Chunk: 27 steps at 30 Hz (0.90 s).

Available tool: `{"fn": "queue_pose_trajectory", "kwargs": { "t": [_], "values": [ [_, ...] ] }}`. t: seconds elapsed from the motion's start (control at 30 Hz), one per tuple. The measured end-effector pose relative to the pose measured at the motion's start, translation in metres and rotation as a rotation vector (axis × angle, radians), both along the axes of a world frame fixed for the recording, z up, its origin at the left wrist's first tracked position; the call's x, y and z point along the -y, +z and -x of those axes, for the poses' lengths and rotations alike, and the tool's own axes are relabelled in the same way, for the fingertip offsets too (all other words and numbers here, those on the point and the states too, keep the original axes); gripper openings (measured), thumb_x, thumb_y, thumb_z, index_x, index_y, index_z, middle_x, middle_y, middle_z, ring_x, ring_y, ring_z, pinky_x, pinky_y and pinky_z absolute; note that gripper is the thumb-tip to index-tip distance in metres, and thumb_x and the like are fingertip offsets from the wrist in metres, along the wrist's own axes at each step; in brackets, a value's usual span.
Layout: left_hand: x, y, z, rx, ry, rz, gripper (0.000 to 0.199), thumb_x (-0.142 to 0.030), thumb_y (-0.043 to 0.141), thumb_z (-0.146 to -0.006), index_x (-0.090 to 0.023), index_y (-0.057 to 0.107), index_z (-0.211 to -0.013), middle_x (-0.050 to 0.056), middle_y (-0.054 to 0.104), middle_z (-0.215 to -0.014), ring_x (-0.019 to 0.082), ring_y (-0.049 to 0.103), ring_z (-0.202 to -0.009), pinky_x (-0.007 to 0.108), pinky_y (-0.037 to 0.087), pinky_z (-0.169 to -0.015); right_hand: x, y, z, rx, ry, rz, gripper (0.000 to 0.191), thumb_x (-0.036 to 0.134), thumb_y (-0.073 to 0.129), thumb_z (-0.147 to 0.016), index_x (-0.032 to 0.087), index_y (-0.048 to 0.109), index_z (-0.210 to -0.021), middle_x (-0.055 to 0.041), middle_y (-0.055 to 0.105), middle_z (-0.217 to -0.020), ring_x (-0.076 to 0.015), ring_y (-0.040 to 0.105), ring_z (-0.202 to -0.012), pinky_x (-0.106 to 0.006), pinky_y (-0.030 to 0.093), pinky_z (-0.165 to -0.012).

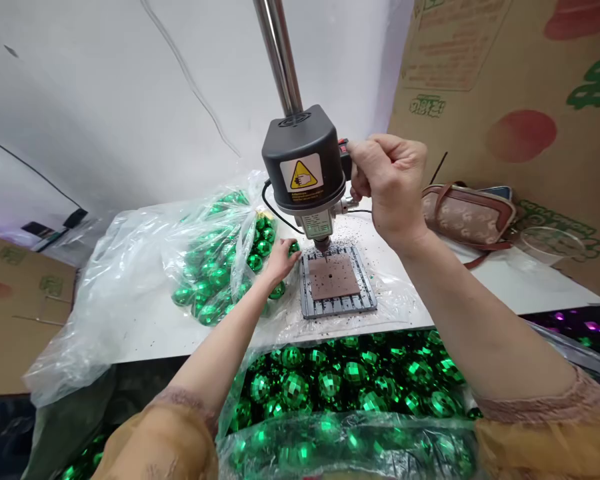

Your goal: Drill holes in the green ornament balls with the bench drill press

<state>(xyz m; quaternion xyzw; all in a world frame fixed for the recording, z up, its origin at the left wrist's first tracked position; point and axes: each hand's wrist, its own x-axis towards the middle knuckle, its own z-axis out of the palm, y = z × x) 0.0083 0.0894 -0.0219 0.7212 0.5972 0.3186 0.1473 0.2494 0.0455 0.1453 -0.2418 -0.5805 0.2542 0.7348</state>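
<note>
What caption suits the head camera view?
Left hand holding a green ball, right hand gripping the side of a drill press.

Brown-trimmed handbag (pixel 467 217), clear bowl (pixel 550 245) beside it — printed cardboard (pixel 473 50) behind, pale wall (pixel 105 87)

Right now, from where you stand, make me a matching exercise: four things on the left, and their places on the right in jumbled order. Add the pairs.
Things:
1. Brown square board
2. Handbag
3. Warning label
4. Left hand

Places:
A. At a green ball beside the slotted plate
B. On the drill's dark housing
C. On top of the slotted plate
D. In front of the printed cardboard

Pairs: 1-C; 2-D; 3-B; 4-A
</note>
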Motion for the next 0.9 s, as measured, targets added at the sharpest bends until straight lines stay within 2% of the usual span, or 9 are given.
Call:
{"fn": "queue_pose_trajectory", "kwargs": {
  "t": [0.07, 0.13, 0.23, 0.37, 0.47, 0.57, 0.67, 0.77, 0.9],
  "values": [
    [-0.005, -0.003, -0.005, 0.023, -0.017, -0.011, 0.033, -0.022, 0.073, -0.075, -0.02, 0.062, -0.106, 0.01, 0.061, -0.106, 0.028, 0.061, -0.101, 0.046, 0.049, -0.097, 0.003, 0.002, 0.001, -0.011, 0.006, 0.018, 0.056, 0.039, 0.067, -0.089, 0.02, 0.032, -0.05, 0.004, 0.031, -0.044, -0.0055, 0.028, -0.043, -0.026, 0.024, -0.041],
    [0.0, -0.002, -0.006, 0.066, 0.023, -0.057, 0.038, -0.02, 0.075, -0.072, -0.02, 0.06, -0.107, 0.009, 0.062, -0.107, 0.026, 0.061, -0.101, 0.043, 0.049, -0.097, 0.005, 0.003, 0.001, -0.024, 0.016, 0.02, 0.055, 0.036, 0.067, -0.089, 0.02, 0.031, -0.05, 0.0044, 0.03, -0.045, -0.0051, 0.027, -0.043, -0.026, 0.024, -0.042],
    [0.019, 0.005, -0.007, 0.249, 0.074, -0.047, 0.038, -0.031, 0.076, -0.076, -0.02, 0.058, -0.107, 0.006, 0.064, -0.1, 0.021, 0.063, -0.09, 0.039, 0.052, -0.089, 0.005, 0.004, 0.003, -0.042, 0.026, -0.004, 0.054, 0.031, 0.065, -0.089, 0.02, 0.031, -0.05, 0.0052, 0.028, -0.046, -0.0048, 0.026, -0.042, -0.025, 0.022, -0.042],
    [0.051, 0.019, -0.015, 0.583, -0.009, 0.041, 0.048, -0.049, 0.075, -0.08, -0.022, 0.054, -0.113, 0.006, 0.066, -0.105, 0.018, 0.065, -0.09, 0.032, 0.054, -0.08, 0.003, 0.003, 0.003, -0.064, 0.041, -0.007, 0.049, 0.017, 0.061, -0.088, 0.019, 0.032, -0.048, 0.0056, 0.029, -0.045, -0.0049, 0.026, -0.041, -0.026, 0.019, -0.042],
    [0.071, 0.024, -0.023, 0.698, -0.098, 0.18, 0.054, -0.056, 0.075, -0.08, -0.022, 0.057, -0.117, 0.006, 0.067, -0.107, 0.018, 0.067, -0.093, 0.032, 0.056, -0.079, 0.002, 0.002, 0.003, -0.057, 0.033, -0.003, 0.051, 0.023, 0.063, -0.089, 0.02, 0.031, -0.049, 0.0049, 0.029, -0.045, -0.0053, 0.027, -0.043, -0.026, 0.019, -0.043],
    [0.083, 0.022, -0.029, 0.708, -0.148, 0.266, 0.057, -0.061, 0.069, -0.084, -0.023, 0.058, -0.125, 0.006, 0.069, -0.105, 0.019, 0.067, -0.094, 0.033, 0.057, -0.081, 0.0, 0.001, 0.002, -0.027, 0.012, -0.012, 0.057, 0.04, 0.065, -0.09, 0.02, 0.029, -0.051, 0.0042, 0.028, -0.047, -0.0058, 0.026, -0.045, -0.026, 0.021, -0.043],
    [0.088, 0.016, -0.032, 0.693, -0.158, 0.243, 0.061, -0.062, 0.075, -0.079, -0.023, 0.057, -0.122, 0.007, 0.069, -0.107, 0.02, 0.067, -0.094, 0.032, 0.058, -0.076, -0.003, 0.0, 0.001, 0.016, -0.013, -0.031, 0.06, 0.05, 0.062, -0.091, 0.021, 0.027, -0.053, 0.0039, 0.027, -0.047, -0.0062, 0.024, -0.046, -0.027, 0.022, -0.042],
    [0.089, 0.012, -0.034, 0.67, -0.194, 0.242, 0.061, -0.059, 0.08, -0.075, -0.021, 0.059, -0.118, 0.008, 0.07, -0.108, 0.02, 0.067, -0.096, 0.033, 0.058, -0.08, -0.006, -0.001, 0.001, 0.027, -0.022, -0.005, 0.06, 0.052, 0.063, -0.09, 0.022, 0.027, -0.053, 0.0034, 0.028, -0.045, -0.0076, 0.023, -0.048, -0.029, 0.023, -0.043],
    [0.085, 0.006, -0.034, 0.652, -0.251, 0.275, 0.059, -0.052, 0.078, -0.081, -0.021, 0.058, -0.127, 0.008, 0.071, -0.112, 0.02, 0.068, -0.102, 0.036, 0.054, -0.095, -0.005, -0.001, 0.001, 0.017, -0.02, 0.018, 0.059, 0.049, 0.066, -0.089, 0.021, 0.031, -0.051, 0.0034, 0.029, -0.044, -0.0081, 0.024, -0.048, -0.03, 0.024, -0.044]
  ]
}}
